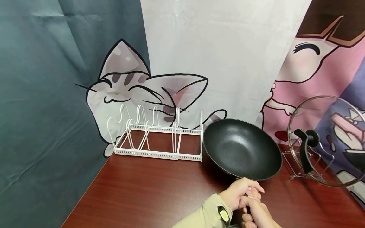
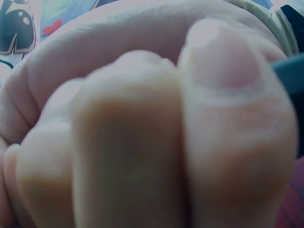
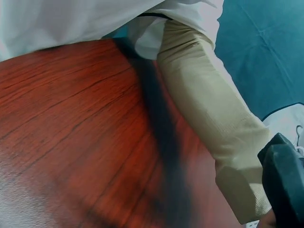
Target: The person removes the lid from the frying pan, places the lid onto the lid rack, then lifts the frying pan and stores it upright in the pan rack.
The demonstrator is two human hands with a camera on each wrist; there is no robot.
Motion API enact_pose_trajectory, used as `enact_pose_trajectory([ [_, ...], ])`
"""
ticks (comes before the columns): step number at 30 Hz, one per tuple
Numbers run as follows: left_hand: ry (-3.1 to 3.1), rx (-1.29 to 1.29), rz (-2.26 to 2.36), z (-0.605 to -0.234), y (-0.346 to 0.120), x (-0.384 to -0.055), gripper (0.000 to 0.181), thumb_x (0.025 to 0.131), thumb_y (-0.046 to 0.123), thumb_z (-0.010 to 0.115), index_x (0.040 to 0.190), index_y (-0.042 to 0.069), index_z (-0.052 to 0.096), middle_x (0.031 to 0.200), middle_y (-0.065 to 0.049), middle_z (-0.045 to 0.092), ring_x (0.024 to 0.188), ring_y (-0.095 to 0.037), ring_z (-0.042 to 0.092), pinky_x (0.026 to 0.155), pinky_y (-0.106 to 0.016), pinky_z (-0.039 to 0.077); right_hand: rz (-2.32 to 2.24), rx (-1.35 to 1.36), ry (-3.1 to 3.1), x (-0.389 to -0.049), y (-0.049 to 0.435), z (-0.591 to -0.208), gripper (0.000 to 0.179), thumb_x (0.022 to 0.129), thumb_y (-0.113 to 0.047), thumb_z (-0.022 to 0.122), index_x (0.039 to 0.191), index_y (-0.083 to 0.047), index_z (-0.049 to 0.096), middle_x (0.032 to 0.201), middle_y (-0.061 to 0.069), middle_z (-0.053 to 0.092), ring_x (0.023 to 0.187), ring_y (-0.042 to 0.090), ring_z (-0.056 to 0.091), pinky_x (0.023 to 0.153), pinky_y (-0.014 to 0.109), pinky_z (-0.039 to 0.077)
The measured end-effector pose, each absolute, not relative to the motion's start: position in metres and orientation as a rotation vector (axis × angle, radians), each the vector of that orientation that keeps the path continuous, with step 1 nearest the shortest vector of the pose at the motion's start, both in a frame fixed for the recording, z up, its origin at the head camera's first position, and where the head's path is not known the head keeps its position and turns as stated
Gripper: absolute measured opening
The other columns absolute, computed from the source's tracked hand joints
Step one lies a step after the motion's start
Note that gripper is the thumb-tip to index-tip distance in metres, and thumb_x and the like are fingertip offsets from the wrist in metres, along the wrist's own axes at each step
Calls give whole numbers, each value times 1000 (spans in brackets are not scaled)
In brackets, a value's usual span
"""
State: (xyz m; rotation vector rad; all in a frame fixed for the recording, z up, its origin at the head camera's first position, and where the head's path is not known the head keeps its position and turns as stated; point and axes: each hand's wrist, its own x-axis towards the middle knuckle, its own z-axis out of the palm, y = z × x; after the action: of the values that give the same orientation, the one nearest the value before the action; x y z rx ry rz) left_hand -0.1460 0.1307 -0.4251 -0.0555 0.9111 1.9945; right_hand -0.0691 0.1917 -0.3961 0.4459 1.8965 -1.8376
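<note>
A black wok (image 1: 242,148) is at the back right of the table, its hollow inside facing up and toward me. Its handle comes forward, mostly hidden under my two hands. My left hand (image 1: 242,191) grips the handle just below the near rim, fingers curled, as the left wrist view also shows. Right behind it, my right hand (image 1: 255,210) is wrapped round the handle, close against the left hand. A white wire pan rack (image 1: 159,155) with upright dividers stands immediately left of the wok, whose left rim overlaps the rack's right end in the head view.
On the right, a glass lid (image 1: 306,152) with a black handle leans upright in a small metal wire stand (image 1: 299,172). Beneath everything is a reddish-brown table (image 1: 142,186). Printed cloth (image 1: 222,47) hangs right behind the table.
</note>
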Motion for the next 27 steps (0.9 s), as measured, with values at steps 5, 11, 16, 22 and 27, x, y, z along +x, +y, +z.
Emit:
enact_pose_trajectory([
  [5,947,-39,1999,-414,128,-147,39,78,3,45,49,23,28,46,14,21,40,2,17,47,-11,15,-1858,389,1825,-70,191,-387,17,72,-15,47,61,-15,35,48,-6,23,40,6,21,39,21,24],
  [11,947,-31,2012,-405,129,-150,40,79,1,44,48,22,28,45,14,21,40,2,18,45,-10,12,-1873,348,1734,-70,195,-378,20,75,-17,47,61,-17,33,48,-7,23,39,7,21,38,21,25],
  [16,969,-35,2020,-399,130,-150,40,78,0,45,48,23,30,45,14,21,41,2,18,45,-11,13,-1877,326,1759,-70,196,-374,20,77,-18,47,62,-17,34,50,-6,22,41,7,20,39,22,25],
  [22,976,-14,2030,-388,130,-150,40,77,0,45,48,22,29,45,13,21,40,1,18,45,-11,14,-1887,336,1745,-70,197,-366,21,77,-18,48,61,-17,35,50,-6,23,40,6,21,39,23,27],
  [27,947,-7,2042,-382,130,-151,40,78,0,45,49,21,30,44,13,21,39,1,18,43,-10,14,-1900,297,1693,-71,199,-362,21,78,-17,46,60,-19,36,48,-8,25,38,5,23,39,22,29],
])
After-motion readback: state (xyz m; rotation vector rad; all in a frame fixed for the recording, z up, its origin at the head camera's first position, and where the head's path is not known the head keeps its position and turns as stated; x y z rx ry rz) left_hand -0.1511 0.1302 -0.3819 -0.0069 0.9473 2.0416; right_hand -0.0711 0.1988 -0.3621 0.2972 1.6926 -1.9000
